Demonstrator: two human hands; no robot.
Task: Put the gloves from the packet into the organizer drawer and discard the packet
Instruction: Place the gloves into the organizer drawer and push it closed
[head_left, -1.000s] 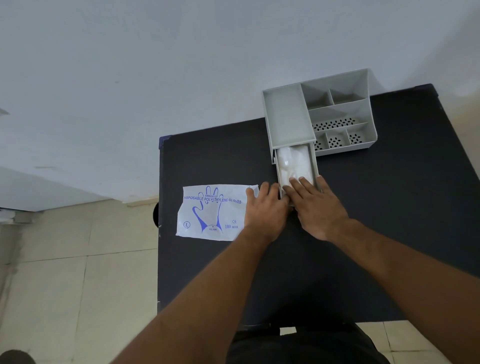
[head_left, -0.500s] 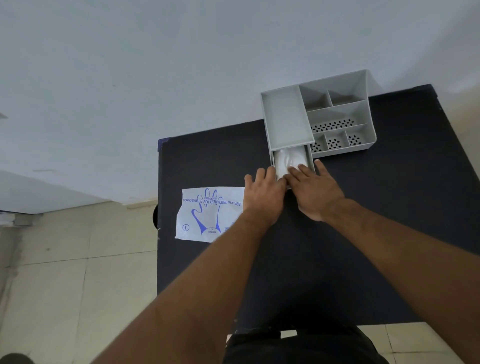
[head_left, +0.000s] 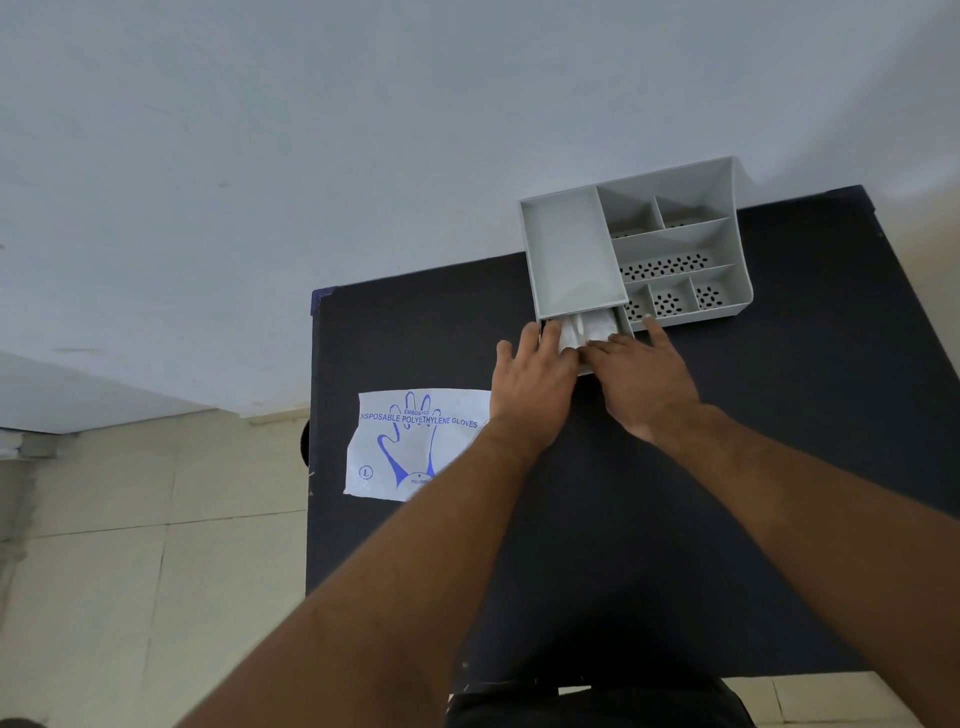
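Note:
A grey organizer (head_left: 571, 249) stands at the back of the black table (head_left: 779, 467). Its drawer (head_left: 626, 325) sticks out only a little at the front, and clear plastic gloves (head_left: 587, 327) show inside it. My left hand (head_left: 535, 384) and my right hand (head_left: 644, 379) lie flat, side by side, fingers spread, against the drawer's front edge. The flat white glove packet (head_left: 410, 447) with blue print lies on the table to the left, partly under my left forearm.
The organizer's right side has several open compartments (head_left: 675, 265) with perforated floors. The table's left edge (head_left: 311, 467) runs just beside the packet, with tiled floor (head_left: 130, 571) below. A pale wall (head_left: 363, 156) stands behind the table.
Both hands have moved forward against the drawer, and it has slid most of the way into the organizer. Less of the gloves shows. The packet has not moved.

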